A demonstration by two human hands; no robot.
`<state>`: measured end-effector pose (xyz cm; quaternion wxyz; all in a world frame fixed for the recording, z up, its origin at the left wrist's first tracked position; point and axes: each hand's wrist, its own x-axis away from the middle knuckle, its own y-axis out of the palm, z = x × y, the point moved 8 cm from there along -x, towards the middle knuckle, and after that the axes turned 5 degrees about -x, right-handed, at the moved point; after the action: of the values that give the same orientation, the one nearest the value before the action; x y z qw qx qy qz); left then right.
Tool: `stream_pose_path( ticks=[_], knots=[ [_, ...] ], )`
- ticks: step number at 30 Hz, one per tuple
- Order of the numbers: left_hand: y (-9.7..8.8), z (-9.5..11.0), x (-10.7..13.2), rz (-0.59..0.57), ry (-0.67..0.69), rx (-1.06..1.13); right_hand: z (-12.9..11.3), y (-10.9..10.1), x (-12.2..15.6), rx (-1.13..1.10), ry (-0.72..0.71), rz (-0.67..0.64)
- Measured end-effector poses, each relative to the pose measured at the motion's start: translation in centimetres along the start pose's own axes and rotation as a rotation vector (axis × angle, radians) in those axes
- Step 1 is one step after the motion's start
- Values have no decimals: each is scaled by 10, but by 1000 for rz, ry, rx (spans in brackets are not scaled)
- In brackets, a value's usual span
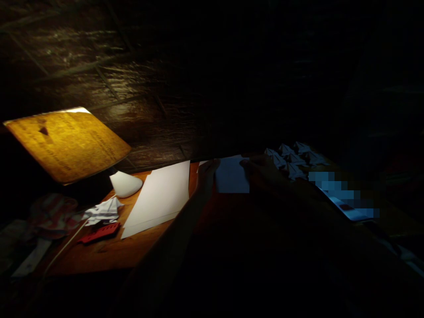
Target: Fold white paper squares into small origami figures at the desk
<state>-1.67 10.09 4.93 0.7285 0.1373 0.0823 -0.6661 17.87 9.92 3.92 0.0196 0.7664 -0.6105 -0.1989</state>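
Along table (99, 258) far edge | left hand (208, 170), right hand (256, 164) | paper sheet (232, 176) between

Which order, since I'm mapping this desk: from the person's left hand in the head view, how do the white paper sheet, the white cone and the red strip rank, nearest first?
From the left hand:
1. White paper sheet: right beside the hand, on its left.
2. White cone: past the sheet's far left edge.
3. Red strip: farthest, at lower left.
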Motion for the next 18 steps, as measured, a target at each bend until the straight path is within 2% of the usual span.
stream_pose_path(
  ticks=[5, 9, 14, 18],
  knots=[
    [2, -2, 0, -8, -26, 61, -3, 2, 1, -15, 6, 5],
    [3, -2, 1, -21, -49, 28, -6, 1, 1, 3, 5, 27],
    [8, -3, 2, -106, -59, -48, -8, -3, 2, -74, 15, 83],
    [6, -5, -1, -91, -41, -95, -5, -4, 0, -88, 2, 79]
  ],
)
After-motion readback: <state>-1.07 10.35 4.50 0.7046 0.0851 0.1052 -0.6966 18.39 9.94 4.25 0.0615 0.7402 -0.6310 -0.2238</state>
